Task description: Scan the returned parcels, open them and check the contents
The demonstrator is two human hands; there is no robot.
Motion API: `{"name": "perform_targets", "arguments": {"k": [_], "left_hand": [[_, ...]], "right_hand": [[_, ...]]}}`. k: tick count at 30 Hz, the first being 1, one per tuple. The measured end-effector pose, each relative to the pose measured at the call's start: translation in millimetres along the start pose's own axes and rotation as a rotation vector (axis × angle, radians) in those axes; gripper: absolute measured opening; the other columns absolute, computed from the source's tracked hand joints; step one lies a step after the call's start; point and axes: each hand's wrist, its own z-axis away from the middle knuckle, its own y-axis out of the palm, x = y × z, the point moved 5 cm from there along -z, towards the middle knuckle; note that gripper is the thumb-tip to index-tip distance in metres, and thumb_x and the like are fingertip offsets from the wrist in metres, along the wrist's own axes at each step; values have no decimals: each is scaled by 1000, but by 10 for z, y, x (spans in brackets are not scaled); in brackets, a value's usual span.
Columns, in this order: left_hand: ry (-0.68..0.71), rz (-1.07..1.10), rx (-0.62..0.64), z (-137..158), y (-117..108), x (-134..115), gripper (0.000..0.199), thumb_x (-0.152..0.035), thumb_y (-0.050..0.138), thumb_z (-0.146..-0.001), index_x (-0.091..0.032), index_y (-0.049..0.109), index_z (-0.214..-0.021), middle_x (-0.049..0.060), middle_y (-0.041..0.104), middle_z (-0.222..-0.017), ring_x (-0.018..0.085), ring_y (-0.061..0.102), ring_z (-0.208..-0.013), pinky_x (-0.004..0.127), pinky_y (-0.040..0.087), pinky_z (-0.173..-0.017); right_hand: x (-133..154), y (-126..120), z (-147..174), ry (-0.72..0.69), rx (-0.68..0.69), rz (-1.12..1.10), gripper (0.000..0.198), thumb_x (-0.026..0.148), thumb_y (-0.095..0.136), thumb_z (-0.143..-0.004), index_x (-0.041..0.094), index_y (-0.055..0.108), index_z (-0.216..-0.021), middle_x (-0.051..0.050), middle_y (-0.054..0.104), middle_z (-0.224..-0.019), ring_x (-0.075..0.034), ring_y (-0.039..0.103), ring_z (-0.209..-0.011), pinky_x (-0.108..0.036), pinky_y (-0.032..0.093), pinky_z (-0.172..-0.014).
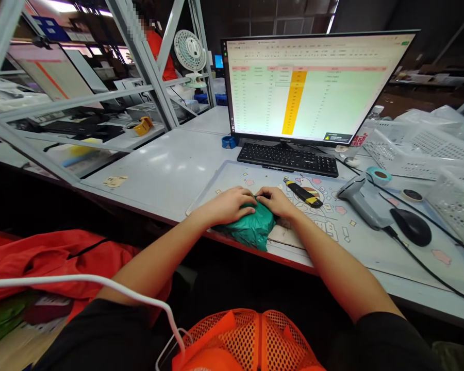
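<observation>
A crumpled green plastic bag lies at the desk's front edge, with part of it hanging over. My left hand rests on the bag's upper left, its fingers curled onto the plastic. At the far upper corner, my right hand has its fingers bent in and closed on the bag. The fingertips of both hands nearly meet there. What is inside the bag cannot be seen. A yellow and black utility knife lies on the desk mat just beyond my right hand.
Behind the knife are a black keyboard and a monitor. A grey barcode scanner, its cable and a black mouse lie to the right, near white baskets. Metal framing stands left; a person in orange is beyond.
</observation>
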Motion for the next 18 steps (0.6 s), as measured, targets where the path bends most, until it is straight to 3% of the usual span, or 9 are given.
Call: {"name": "perform_targets", "arguments": {"k": [2,6,12,18], "left_hand": [[8,-52,30,-48,101,38,21,-32,60,-102,-21,77,-104,9,73,-113,28,64,-111,42,48,-104],[57,-90,-33,-36,151,18,23,-29,52,-106,-17,69,-97,10,69,-102,27,62,-101,41,49,-95],[195,-165,-203,31,111,-256,27,-26,40,-110,-17,59,-92,9,66,-92,25,58,-94,40,47,-90],[344,-228,-490,161,139,-466,34,-19,44,-103,-24,38,-69,-2,46,-60,18,41,-58,36,34,-61]], "right_hand": [[14,10,-4,5,-28,-1,11,23,62,-88,18,72,-85,-5,77,-90,-20,67,-86,-35,52,-88],[29,48,-24,6,-64,8,11,23,60,-87,19,70,-82,-4,75,-86,-19,66,-83,-33,51,-85],[99,-1,-22,18,-158,105,14,22,56,-91,20,68,-84,-3,74,-85,-19,65,-83,-32,49,-81],[36,-249,-56,92,-277,275,15,18,57,-93,19,70,-87,-7,77,-93,-21,67,-90,-33,48,-87]]}}
